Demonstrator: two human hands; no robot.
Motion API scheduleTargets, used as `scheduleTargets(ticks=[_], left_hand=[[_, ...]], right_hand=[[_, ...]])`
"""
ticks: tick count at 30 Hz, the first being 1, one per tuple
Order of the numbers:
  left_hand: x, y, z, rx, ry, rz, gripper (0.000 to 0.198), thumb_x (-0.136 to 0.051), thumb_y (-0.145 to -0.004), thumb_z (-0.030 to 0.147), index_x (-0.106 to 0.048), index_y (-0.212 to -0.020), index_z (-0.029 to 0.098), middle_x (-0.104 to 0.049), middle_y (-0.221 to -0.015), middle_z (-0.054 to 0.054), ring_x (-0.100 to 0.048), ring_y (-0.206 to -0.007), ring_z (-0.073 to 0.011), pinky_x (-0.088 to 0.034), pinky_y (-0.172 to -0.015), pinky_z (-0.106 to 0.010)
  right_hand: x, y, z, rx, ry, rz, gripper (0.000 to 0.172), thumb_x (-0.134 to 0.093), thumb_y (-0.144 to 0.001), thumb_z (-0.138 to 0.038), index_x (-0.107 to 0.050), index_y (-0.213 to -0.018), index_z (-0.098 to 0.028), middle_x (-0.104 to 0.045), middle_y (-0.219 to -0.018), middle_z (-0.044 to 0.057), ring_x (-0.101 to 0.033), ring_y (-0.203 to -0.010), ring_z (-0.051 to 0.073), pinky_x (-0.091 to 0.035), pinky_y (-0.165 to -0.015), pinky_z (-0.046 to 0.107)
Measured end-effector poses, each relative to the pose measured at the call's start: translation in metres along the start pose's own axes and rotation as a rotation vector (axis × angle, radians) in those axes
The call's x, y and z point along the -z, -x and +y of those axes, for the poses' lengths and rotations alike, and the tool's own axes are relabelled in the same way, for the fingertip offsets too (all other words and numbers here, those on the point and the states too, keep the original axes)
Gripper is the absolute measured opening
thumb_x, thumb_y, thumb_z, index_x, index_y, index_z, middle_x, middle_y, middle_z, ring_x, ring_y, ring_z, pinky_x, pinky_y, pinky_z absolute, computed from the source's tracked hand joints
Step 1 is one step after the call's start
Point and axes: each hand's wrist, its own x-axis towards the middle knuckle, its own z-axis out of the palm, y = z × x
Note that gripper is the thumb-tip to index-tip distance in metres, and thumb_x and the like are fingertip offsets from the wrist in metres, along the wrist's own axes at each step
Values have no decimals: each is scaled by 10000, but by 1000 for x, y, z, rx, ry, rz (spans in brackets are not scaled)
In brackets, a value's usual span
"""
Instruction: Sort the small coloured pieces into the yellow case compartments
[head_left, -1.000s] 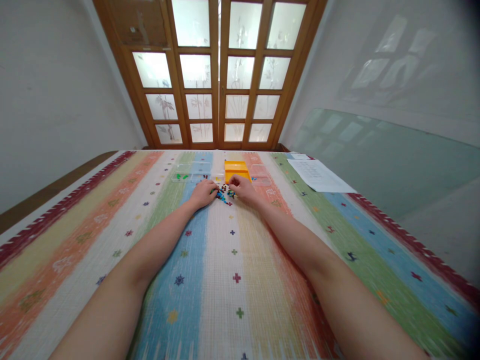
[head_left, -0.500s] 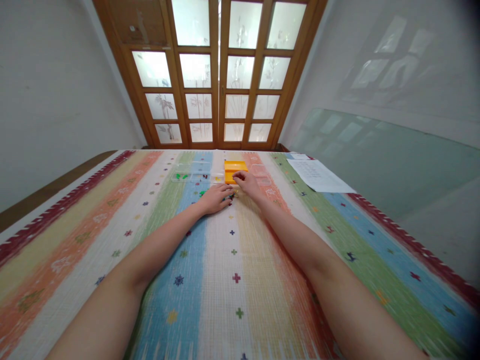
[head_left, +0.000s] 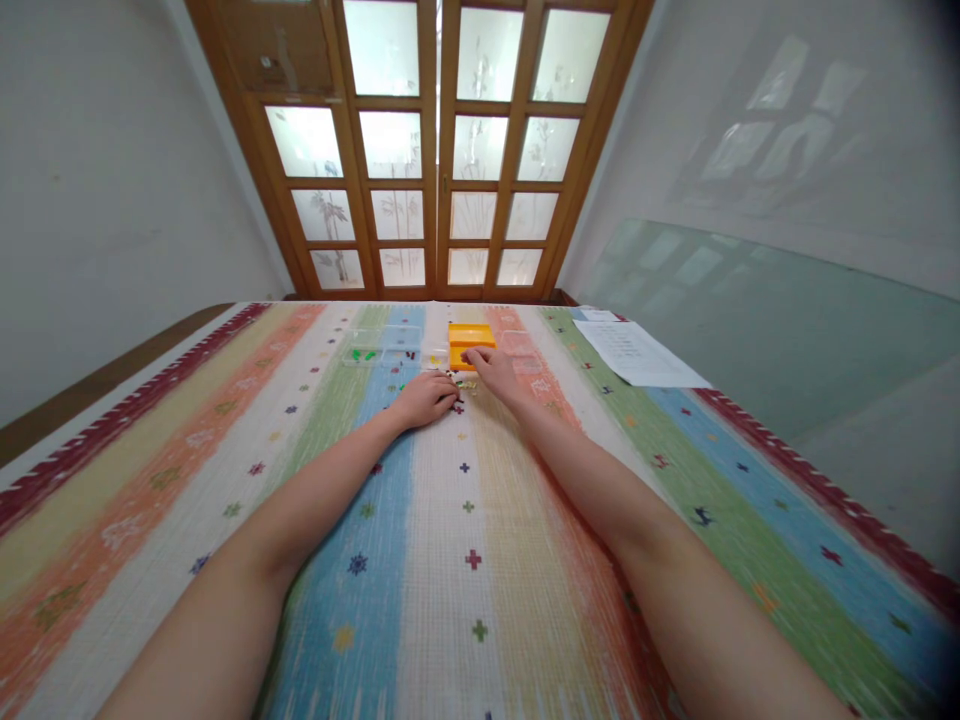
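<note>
My left hand rests on the striped tablecloth with its fingers curled together beside a loose scatter of small pieces. What its fingertips hold, if anything, is too small to make out. My right hand is in a pinch at the near edge of an open yellow box, thumb and forefinger together. Something dark may be at those fingertips, but I cannot tell what. Left of the yellow box, a clear plastic box contains green pieces, a few dark ones and some yellow ones.
Another clear plastic box stands open just right of the yellow box. Printed paper sheets lie at the table's right side. A greenish glass panel leans by the right wall. Wooden glazed doors stand beyond the table.
My left hand has drawn its fingers in and shifted slightly left, uncovering more small pieces. My right hand has moved slightly left and down at the yellow box.
</note>
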Motion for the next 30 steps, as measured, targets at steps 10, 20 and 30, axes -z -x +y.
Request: scheduleTargets(ticks=[10, 20, 30], left_hand=[[-3, 4, -17, 88, -28, 62, 282, -524, -1019, 253, -805, -1032, 238, -789, -1119, -79, -665, -1136, -257, -486, -1085, -416], [-2, 7, -23, 139, -83, 88, 273, -538, -1025, 293, -795, -957, 227, -778, -1023, -87, -656, -1038, -255, -493, -1023, -426], [-5, -11, -23, 174, -24, 59, 180, -644, -948, 262, -818, -991, 246, -770, -1016, -68, -669, -1018, -250, -511, -965, -403]], right_hand=[[-31, -13, -11, 209, 295, -85, 525, -406, -1095, -499, -720, -796, -203, -731, -857, 76, -640, -845, 215, -460, -812, 304], [-15, -12, -8, 159, 253, -107, 454, -429, -1106, -438, -744, -889, -193, -752, -957, 97, -658, -924, 235, -458, -872, 325], [31, 33, 17, 113, 267, -103, 302, -519, -1036, -309, -757, -895, -189, -771, -951, 74, -638, -869, 211, -433, -786, 303]])
